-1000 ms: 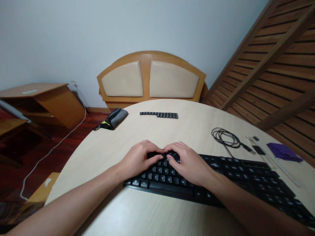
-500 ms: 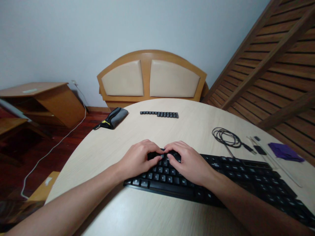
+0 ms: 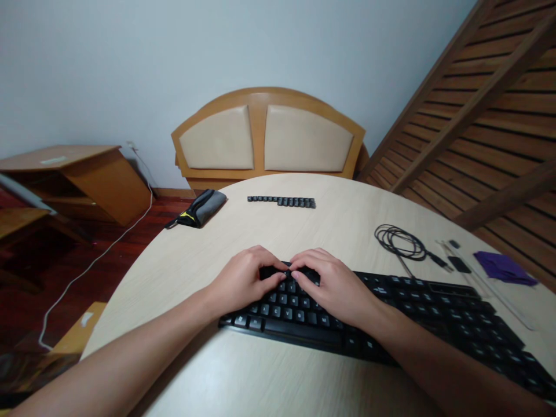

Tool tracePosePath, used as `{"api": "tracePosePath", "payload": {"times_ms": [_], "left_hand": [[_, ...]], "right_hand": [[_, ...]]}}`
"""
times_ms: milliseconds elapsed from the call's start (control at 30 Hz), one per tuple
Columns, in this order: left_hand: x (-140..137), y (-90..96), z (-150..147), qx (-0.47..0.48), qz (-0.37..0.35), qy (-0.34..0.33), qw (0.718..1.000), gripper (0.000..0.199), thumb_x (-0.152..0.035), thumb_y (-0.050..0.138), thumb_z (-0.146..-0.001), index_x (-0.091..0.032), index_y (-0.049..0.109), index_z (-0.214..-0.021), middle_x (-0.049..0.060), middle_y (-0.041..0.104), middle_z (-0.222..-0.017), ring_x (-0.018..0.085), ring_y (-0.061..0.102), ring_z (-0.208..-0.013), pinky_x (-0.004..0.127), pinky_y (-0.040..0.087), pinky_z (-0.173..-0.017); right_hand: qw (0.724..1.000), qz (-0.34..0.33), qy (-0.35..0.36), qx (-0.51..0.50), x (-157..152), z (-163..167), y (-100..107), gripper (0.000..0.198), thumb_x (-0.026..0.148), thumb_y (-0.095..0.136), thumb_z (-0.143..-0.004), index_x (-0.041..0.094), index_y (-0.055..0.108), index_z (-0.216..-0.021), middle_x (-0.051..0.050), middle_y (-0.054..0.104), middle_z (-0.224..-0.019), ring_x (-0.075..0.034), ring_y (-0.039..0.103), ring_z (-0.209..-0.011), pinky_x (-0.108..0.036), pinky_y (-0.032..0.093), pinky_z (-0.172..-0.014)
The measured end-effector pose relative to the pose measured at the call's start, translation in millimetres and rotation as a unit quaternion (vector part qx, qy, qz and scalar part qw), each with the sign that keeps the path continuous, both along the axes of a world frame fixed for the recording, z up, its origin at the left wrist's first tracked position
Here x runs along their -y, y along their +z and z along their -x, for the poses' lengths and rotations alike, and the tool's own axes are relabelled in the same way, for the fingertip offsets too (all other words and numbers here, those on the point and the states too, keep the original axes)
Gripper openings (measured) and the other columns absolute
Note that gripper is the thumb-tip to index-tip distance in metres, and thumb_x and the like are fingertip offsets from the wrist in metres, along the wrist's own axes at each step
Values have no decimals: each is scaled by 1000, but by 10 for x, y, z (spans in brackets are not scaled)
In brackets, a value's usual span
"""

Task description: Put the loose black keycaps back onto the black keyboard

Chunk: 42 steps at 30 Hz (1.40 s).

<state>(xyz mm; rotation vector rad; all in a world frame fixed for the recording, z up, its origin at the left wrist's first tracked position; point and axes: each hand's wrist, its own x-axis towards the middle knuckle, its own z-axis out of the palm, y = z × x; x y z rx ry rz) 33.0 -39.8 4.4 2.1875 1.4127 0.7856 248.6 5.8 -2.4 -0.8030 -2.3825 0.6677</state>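
A black keyboard (image 3: 299, 330) lies on the pale table, under both my hands. My left hand (image 3: 241, 278) rests over its upper left part, index finger and thumb closed in on a keycap (image 3: 287, 273) near the back edge. From the other side my right hand (image 3: 332, 284) bends its index finger and thumb to the same spot. The fingertips nearly meet there and partly hide the keycap. Farther back, loose black keycaps (image 3: 295, 202) stand lined up in rows on the table.
A grey and black pouch (image 3: 206, 207) with a yellow edge lies at the left back. To the right are a coiled black cable (image 3: 399, 243), a small black piece (image 3: 459, 264), a thin pale rod (image 3: 504, 304) and a folded purple cloth (image 3: 504, 267). A headboard (image 3: 260, 127) stands behind the table.
Both thumbs have shifted slightly up toward the back edge of the keyboard, and the right thumb has moved a little left. Everything else stays put.
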Motion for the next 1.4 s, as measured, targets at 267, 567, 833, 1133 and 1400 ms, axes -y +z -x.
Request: {"api": "tracePosePath", "payload": {"times_ms": [267, 567, 833, 1133, 1400], "left_hand": [[4, -3, 12, 4, -1, -2, 1000, 15, -24, 67, -89, -23, 76, -102, 4, 75, -98, 22, 67, -95, 36, 52, -87], [-20, -10, 21, 35, 15, -11, 999, 16, -24, 68, -91, -23, 77, -104, 3, 76, -98, 20, 67, -94, 34, 51, -87], [-25, -47, 39, 86, 36, -13, 996, 11, -25, 71, -90, -23, 79, -98, 1, 77, -95, 18, 68, -91, 32, 50, -87], [-39, -50, 30, 88, 40, -16, 995, 12, -25, 70, -91, -25, 79, -100, 1, 77, -96, 18, 67, -93, 32, 49, -88], [-56, -81, 46, 96, 48, -8, 994, 9, -26, 72, -89, -24, 79, -95, 1, 77, -94, 18, 68, -92, 32, 50, -87]], "right_hand": [[1000, -3, -3, 6, -2, 7, 12, 9, 18, 61, -94, 22, 69, -96, -4, 72, -104, -20, 63, -102, -37, 48, -94], [1000, -3, 4, -2, -4, -6, -17, 11, 19, 59, -96, 20, 70, -97, -4, 72, -103, -20, 62, -101, -37, 48, -93], [1000, -8, 6, -2, -10, 1, -30, 14, 21, 58, -97, 20, 72, -96, -4, 72, -105, -19, 63, -102, -37, 48, -95], [1000, -5, 2, 5, 0, -2, -19, 11, 23, 63, -95, 20, 74, -96, -5, 72, -106, -20, 63, -103, -38, 48, -95], [1000, -1, 6, 11, -13, -6, -33, 12, 25, 62, -96, 21, 74, -96, -4, 71, -107, -20, 63, -103, -37, 48, -95]]}}
